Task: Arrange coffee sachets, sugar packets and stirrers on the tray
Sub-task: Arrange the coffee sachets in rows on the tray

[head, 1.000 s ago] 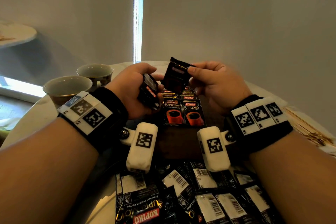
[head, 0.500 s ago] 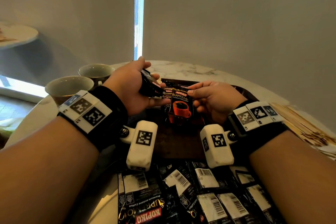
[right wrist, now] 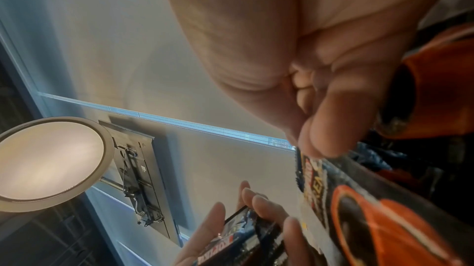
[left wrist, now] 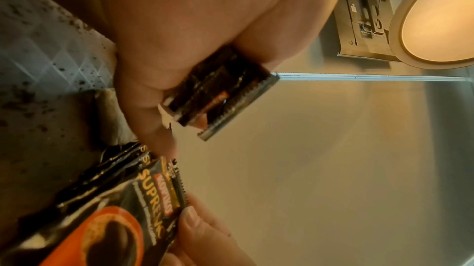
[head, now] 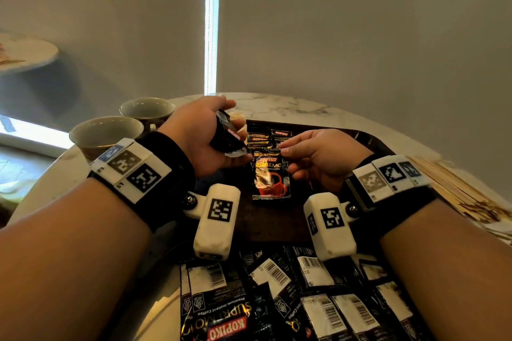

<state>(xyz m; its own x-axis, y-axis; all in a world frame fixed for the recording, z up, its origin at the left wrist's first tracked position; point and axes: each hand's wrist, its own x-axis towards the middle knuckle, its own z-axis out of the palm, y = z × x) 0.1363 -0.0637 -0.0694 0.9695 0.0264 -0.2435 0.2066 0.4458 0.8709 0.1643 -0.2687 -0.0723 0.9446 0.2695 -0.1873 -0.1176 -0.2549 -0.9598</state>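
A dark brown tray [head: 277,219] lies on the marble table, with a row of black Kopiko coffee sachets [head: 263,137] at its far end. My left hand [head: 235,138] grips a small stack of sachets [head: 225,134] above the tray's left part; the left wrist view shows the stack [left wrist: 223,92] clamped between thumb and fingers. My right hand [head: 285,150] pinches the top edge of one sachet [head: 271,174], which lies face up just in front of the row. In the right wrist view my thumb [right wrist: 328,128] sits on that sachet [right wrist: 372,219].
Two empty cups [head: 105,133] [head: 146,108] stand at the left of the tray. A bundle of wooden stirrers [head: 457,191] lies at the right. A pile of loose sachets [head: 277,299] covers the table's near edge below my wrists.
My right hand brought its sachet down from mid-air onto the tray in front of the row. My left hand kept its stack and shifted slightly away.
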